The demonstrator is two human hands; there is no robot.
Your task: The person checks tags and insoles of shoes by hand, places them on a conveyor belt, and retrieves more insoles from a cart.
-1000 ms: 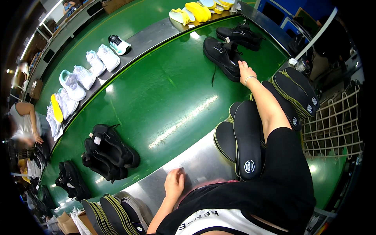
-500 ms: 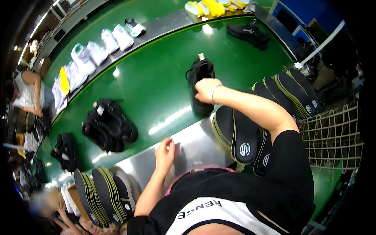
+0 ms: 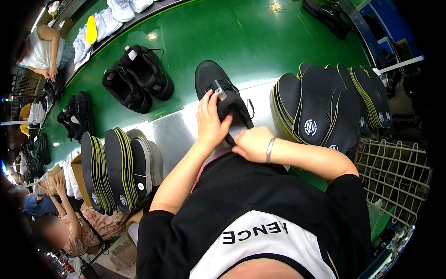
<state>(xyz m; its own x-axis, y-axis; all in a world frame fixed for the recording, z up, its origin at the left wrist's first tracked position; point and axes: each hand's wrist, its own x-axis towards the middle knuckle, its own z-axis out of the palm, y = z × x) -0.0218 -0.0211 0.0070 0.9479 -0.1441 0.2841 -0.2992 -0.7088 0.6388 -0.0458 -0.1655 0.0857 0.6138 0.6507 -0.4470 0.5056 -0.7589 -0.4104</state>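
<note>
A black lace-up shoe (image 3: 210, 76) stands at the metal edge strip in front of me, its toe pointing away and its opening toward me. My left hand (image 3: 211, 123) is closed on the shoe's left collar, fingers near the tongue with its pale label and thumb by the opening. At the heel end, my right hand (image 3: 253, 144) has its fingers pinched around the shoe's rear collar. The palm side of that hand is hidden. A stack of black insoles with yellow-green edges (image 3: 311, 109) lies just right of the right hand.
Another insole stack (image 3: 123, 167) sits left of my left arm. A black shoe pair (image 3: 137, 76) and more black shoes (image 3: 79, 116) rest on the green surface. One black shoe (image 3: 327, 16) lies far right. A wire basket (image 3: 392, 179) hangs right; people work at left.
The black shoe has come nearer, turned so its toe points away. My left hand has moved from the metal edge onto it. The view has shifted.
</note>
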